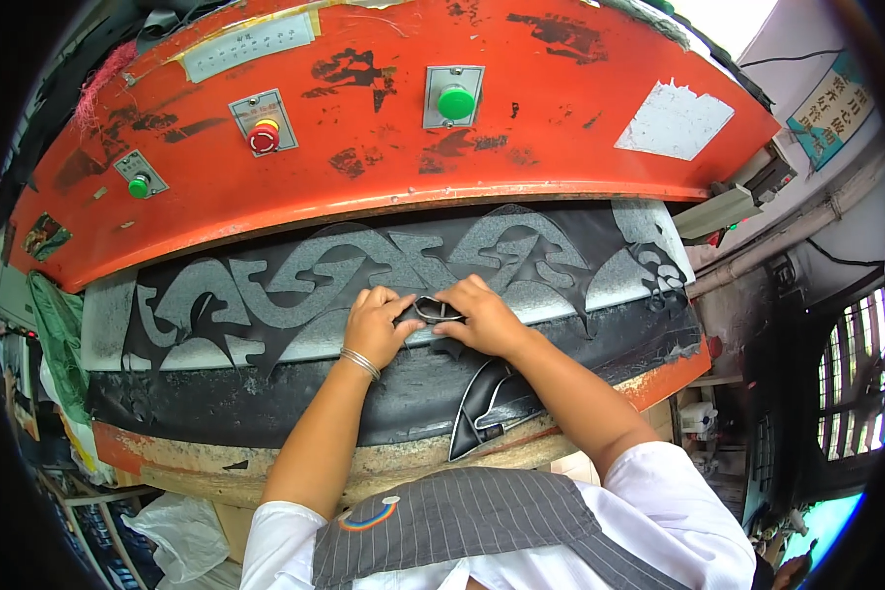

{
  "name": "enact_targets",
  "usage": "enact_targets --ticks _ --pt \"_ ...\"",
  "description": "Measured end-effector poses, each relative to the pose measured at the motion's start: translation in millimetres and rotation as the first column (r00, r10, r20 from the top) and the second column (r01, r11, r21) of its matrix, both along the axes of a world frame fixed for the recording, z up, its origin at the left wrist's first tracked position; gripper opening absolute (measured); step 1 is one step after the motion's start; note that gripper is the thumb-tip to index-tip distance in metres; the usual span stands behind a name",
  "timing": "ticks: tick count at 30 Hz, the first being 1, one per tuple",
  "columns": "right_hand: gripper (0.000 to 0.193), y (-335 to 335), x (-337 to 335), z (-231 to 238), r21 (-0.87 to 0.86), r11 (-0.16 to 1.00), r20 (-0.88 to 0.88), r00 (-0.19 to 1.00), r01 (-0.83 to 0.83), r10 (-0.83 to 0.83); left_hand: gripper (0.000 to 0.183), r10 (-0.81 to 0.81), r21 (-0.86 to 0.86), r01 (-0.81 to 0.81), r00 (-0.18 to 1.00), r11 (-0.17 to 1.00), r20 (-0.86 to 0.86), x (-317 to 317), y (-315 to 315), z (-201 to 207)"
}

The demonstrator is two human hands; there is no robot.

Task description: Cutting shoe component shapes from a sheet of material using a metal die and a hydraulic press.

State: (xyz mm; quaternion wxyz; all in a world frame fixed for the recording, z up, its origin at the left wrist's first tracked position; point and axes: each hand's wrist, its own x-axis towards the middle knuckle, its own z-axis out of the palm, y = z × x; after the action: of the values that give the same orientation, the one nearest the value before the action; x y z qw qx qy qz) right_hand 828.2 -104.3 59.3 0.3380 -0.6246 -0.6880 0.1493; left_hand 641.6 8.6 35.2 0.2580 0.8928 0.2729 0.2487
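Between both hands is a small metal-strip cutting die (437,311), bent into a closed outline, resting on or just above the black sheet (600,232). My left hand (372,323) pinches its left end with thumb and fingers. From the other side, my right hand (484,317) grips the right end, its fingers bent over the rim. The sheet has large curved cut-outs, through which a grey-white board (108,323) shows. A larger curved cutting die (474,405) lies near the front edge, below my right forearm.
An orange machine beam (364,147) spans the far side, bearing a red stop button (264,136) and green buttons (455,102). Black material (265,405) covers the front of the bed above a worn wooden edge (383,470). Plastic bags (182,536) hang at lower left.
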Motion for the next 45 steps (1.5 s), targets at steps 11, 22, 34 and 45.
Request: enact_targets --ticks 11,22,34,45 --pt "0.054 -15 25 -11 -0.062 0.994 -0.031 0.996 0.086 -0.088 0.035 0.025 -0.032 -0.027 0.997 0.999 -0.071 0 0 12" --pt "0.076 -26 8 -2 -0.005 0.980 0.148 0.969 0.201 -0.198 0.039 0.107 -0.254 -0.041 0.962 0.966 0.253 -40 18 4" --pt "0.026 48 -4 146 0.391 0.756 -0.444 0.827 0.525 -0.345 0.028 0.450 0.367 -0.612 0.778 0.700 0.440 -198 145 171" --pt "0.030 -3 -27 77 -0.098 0.861 -0.485 0.732 0.499 -0.479 0.016 0.018 -0.260 -0.045 0.994 0.965 -0.104 -192 -85 66"
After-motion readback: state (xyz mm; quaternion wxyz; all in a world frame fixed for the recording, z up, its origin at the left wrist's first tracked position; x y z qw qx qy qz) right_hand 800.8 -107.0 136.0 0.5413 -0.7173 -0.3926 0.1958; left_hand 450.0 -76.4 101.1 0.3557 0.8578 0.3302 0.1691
